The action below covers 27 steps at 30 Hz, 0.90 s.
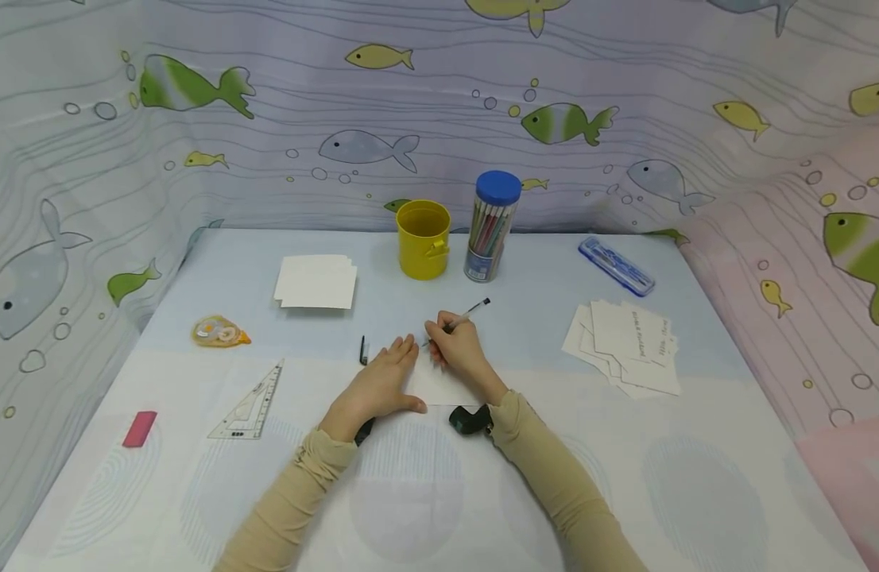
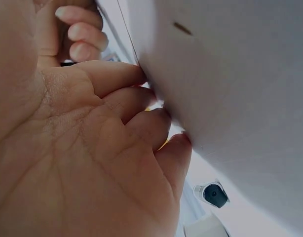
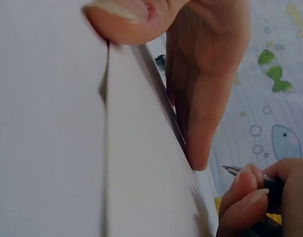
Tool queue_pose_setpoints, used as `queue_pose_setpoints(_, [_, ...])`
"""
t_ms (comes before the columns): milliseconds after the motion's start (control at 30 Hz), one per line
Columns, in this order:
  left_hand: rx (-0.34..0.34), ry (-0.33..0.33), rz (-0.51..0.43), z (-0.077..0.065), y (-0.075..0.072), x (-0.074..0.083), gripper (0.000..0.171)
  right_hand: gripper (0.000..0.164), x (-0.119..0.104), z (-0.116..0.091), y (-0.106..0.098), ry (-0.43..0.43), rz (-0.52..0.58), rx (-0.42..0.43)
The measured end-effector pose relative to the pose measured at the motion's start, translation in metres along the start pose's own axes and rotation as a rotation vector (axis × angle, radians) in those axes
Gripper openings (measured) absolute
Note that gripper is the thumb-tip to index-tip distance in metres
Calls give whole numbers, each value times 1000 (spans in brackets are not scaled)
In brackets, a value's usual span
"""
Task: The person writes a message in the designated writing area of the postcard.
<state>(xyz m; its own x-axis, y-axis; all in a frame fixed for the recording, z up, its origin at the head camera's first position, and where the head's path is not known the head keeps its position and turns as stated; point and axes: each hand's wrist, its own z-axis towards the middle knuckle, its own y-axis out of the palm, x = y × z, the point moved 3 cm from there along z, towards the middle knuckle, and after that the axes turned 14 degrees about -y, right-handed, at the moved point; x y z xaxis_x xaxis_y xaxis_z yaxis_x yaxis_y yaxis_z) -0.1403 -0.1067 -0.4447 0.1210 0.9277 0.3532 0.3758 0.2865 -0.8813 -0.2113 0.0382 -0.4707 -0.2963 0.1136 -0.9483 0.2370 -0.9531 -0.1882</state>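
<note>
A white sheet of paper (image 1: 445, 388) lies on the table before me. My left hand (image 1: 385, 377) rests on its left side, fingers extended and thumb spread near the lower edge. In my right hand (image 1: 459, 349) I pinch a pen (image 1: 477, 307), slanted with its tip down near the paper's upper part. The right wrist view shows the pen's metal tip (image 3: 231, 169) sticking out past the fingers, close to the left hand's fingertips. A clear and black pen cap (image 1: 364, 349) lies just left of my left hand. Any writing on the sheet is hidden by the hands.
Blank cards (image 1: 316, 282), a yellow bucket (image 1: 423, 246) and a blue-lidded pencil jar (image 1: 491, 230) stand behind. Rightward are a blue case (image 1: 617, 266) and written cards (image 1: 629, 345). Leftward lie correction tape (image 1: 220, 331), a set square (image 1: 249, 405) and a pink eraser (image 1: 139, 429).
</note>
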Motion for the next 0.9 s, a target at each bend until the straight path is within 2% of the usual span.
queue_pose_setpoints(233, [-6,1,1,-1,0,1,102,34,0,-3,6,-55,-112,-65])
queue_pose_setpoints(600, [-9,1,16,0,-1,2,102,32,-1,-2,9,-77,-163,-76])
queue_pose_setpoints(900, [-12,-3,6,-1,-2,2,102,32,0,-2,9,-104,-163,-113])
